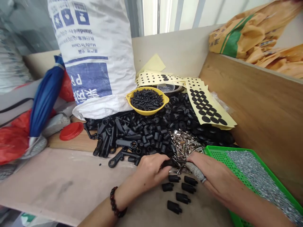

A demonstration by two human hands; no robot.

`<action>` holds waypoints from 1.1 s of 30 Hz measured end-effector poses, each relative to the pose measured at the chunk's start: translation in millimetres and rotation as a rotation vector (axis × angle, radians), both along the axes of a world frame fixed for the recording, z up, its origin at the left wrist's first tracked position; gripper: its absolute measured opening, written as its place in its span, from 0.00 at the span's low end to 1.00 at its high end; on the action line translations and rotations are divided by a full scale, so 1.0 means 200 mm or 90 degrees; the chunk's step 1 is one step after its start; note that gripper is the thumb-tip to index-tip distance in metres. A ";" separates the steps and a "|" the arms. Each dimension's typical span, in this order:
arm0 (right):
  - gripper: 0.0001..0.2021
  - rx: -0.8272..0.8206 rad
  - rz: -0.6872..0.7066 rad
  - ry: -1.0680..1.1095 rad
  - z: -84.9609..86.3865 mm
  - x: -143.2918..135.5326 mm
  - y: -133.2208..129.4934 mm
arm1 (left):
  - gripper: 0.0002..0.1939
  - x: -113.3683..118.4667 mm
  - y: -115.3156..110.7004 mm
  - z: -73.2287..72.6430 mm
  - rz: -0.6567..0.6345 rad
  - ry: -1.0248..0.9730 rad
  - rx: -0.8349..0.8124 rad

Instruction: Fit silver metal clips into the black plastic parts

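My left hand (151,169), with a beaded bracelet (114,201) on its wrist, is closed on a black plastic cylinder (167,163) between thumb and fingers. To its right, my right hand (205,168) bends over the near edge of a pile of small metal clips (186,143). Grey wrapping (197,171) covers one of its digits. Its fingertips are close to the black cylinder, and what they pinch, if anything, is hidden. Below both hands, several black cylinders with narrow stub ends (182,198) lie in loose rows on the table (142,208).
Black plastic handles (126,143) and other black parts heap up behind. A yellow basket (148,112) holds black screw-like pieces. At right, a green tray (213,149) carries small silvery pieces. Sticker sheets (208,108), a white sack (99,41), a blue umbrella (46,94) and a red lid (71,130) surround them.
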State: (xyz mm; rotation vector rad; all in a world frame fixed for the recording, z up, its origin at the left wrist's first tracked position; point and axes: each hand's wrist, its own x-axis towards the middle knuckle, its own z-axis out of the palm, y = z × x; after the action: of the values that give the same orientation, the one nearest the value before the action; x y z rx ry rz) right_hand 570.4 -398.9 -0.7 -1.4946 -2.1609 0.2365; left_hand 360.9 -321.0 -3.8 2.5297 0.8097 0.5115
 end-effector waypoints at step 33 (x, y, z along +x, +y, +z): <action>0.11 0.032 0.140 0.155 -0.02 -0.14 -0.11 | 0.11 -0.02 -0.17 0.05 -0.025 -0.259 -0.343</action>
State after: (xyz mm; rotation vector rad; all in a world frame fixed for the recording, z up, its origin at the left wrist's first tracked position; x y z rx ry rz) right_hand 543.3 -420.8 -5.4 -1.1349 -2.1139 0.4147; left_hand 356.4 -355.4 6.0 1.8624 0.6361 0.6625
